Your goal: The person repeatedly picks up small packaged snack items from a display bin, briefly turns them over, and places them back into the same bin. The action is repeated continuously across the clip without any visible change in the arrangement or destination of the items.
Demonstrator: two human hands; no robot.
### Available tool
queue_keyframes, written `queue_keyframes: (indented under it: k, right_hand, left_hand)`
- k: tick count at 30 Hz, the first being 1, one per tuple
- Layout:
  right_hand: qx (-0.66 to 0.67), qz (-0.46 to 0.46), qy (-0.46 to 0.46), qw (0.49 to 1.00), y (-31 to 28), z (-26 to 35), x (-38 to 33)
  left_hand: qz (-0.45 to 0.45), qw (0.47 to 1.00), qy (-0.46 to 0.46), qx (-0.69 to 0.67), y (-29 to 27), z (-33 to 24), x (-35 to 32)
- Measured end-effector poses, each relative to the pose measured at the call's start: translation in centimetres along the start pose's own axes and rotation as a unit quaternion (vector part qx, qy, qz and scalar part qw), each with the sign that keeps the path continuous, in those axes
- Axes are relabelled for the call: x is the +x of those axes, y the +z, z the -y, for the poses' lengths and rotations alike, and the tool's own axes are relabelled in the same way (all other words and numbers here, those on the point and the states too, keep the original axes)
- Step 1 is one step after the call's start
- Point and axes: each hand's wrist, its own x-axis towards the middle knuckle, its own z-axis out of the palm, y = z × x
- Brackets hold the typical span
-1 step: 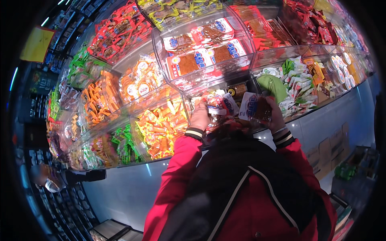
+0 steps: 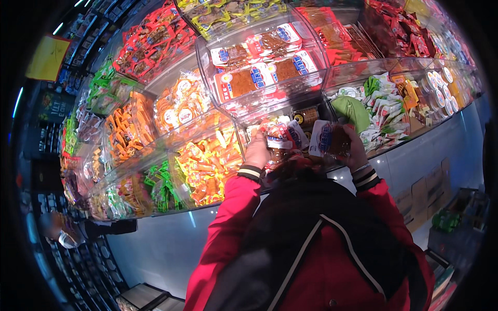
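Snack bins point(image 2: 207, 155); each hand point(image 2: 258, 151) grips a packet point(image 2: 280, 136).

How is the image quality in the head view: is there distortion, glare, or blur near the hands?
Head view: strong fisheye bending, with the clear bins curving and a black rim around the circle; bright glare streaks on the bin walls; the left hand and right hand, each holding snack packets, look slightly soft; the left edge is dark, the shelves brightly lit.

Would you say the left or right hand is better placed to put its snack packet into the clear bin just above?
Probably the left hand: its snack packet sits almost under the clear bin, while the right hand is off to the side.
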Motion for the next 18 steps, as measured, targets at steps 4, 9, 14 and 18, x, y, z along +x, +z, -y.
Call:
queue_keyframes:
  k: [4,9,14,18]
  right_hand:
    - [-0.045,-0.012,0.010,0.999,0.3,0.1,-0.8]
    - [-0.050,0.009,0.005,0.999,0.2,-0.9,-0.1]
    - [-0.048,0.036,0.004,0.998,1.9,0.2,-0.2]
    - [-0.058,0.034,-0.006,0.998,3.3,1.0,-1.2]
  left_hand:
    - [0.099,0.949,0.070,-0.292,0.4,1.3,0.4]
    - [0.083,0.910,0.122,-0.387,1.6,1.1,0.9]
    - [0.096,0.898,0.091,-0.419,1.1,0.1,0.7]
    - [0.009,0.875,0.067,-0.480,-0.1,-1.1,0.6]
